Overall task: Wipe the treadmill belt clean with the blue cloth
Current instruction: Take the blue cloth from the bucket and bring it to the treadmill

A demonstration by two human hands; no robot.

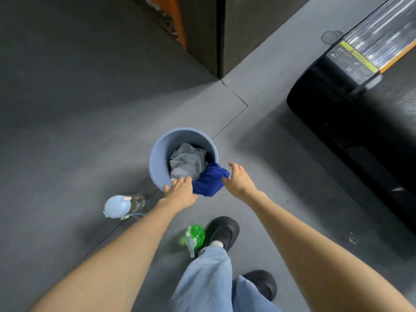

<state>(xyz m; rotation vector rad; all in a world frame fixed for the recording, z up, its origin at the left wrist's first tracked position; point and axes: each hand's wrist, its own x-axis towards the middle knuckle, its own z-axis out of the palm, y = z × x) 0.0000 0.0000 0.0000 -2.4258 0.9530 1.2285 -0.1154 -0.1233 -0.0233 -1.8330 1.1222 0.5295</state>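
Note:
A light-blue bucket stands on the grey floor in front of me. A grey cloth lies inside it, and the blue cloth hangs over its near rim. My left hand rests on the near rim with its fingers stretched out to the blue cloth's left edge. My right hand hovers with spread fingers at the cloth's right side, thumb close to the fabric. Neither hand plainly grips the cloth. The black rear end of the treadmill lies at the right, with part of its dark belt showing.
A green spray bottle lies on the floor by my left shoe. A pale-blue water bottle lies left of my left arm. A dark pillar rises behind the bucket. Grey floor mats surround everything.

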